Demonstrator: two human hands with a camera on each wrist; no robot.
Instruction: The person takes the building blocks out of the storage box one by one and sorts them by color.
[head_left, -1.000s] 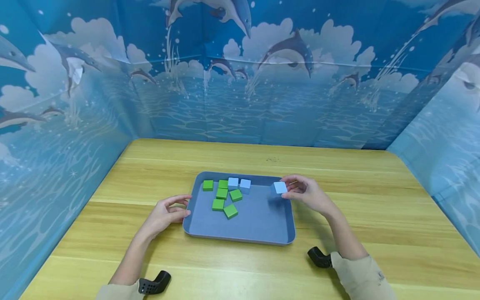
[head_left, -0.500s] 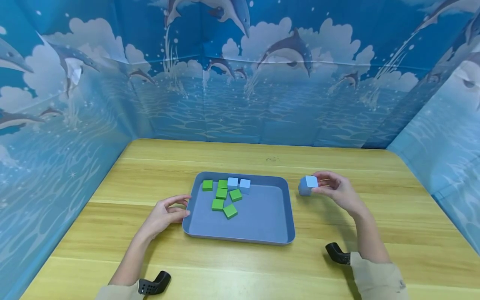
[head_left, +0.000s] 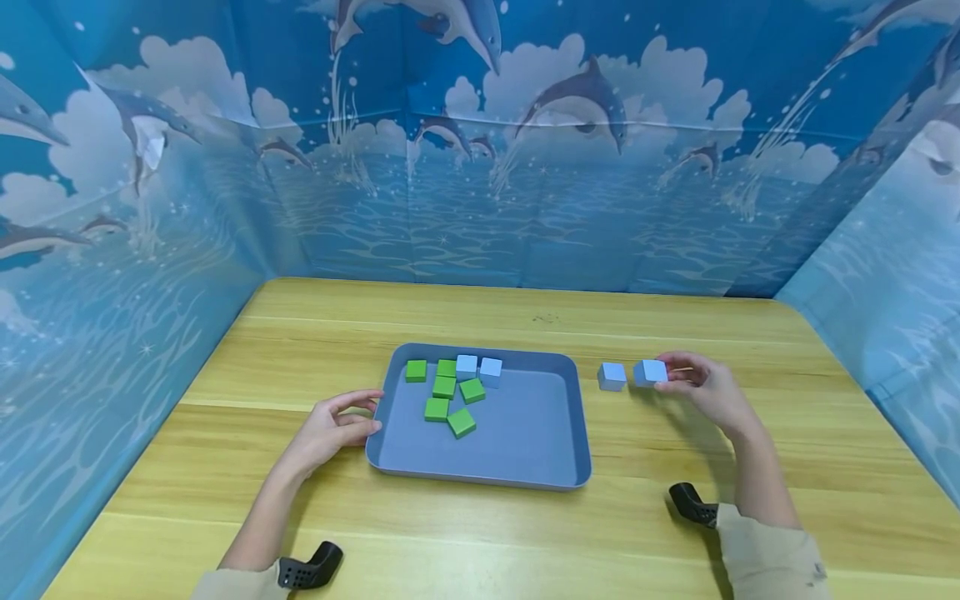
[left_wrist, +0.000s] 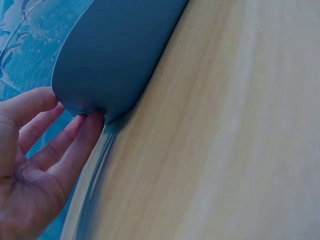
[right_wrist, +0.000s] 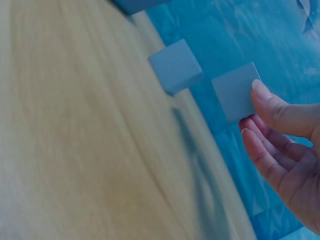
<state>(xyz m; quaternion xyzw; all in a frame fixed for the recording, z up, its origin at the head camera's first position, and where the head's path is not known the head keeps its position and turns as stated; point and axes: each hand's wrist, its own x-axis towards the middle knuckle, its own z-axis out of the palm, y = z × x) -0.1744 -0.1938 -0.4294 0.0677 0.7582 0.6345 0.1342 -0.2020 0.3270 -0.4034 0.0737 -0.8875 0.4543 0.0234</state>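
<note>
My right hand [head_left: 703, 385] pinches a light blue cube [head_left: 649, 372] between thumb and fingers, right of the tray; in the right wrist view it appears raised off the wooden table. A second light blue cube [head_left: 612, 377] stands on the table between it and the tray. My left hand [head_left: 339, 423] touches the left side of the blue-grey tray [head_left: 510, 450], its fingertips against the outer wall in the left wrist view. Inside the tray lie several green blocks [head_left: 437, 409] and two light blue cubes [head_left: 491, 372] near the back rim.
The wooden table [head_left: 750, 400] reaches back to a dolphin-printed curtain [head_left: 480, 208] that hangs on three sides. Black wrist-worn devices [head_left: 311, 567] stick out from both sleeves over the table.
My right hand has moved right, out of the tray, carrying light blue cubes. One cube has been let go on the table; the other stays in the hand. The left hand and tray are still.
</note>
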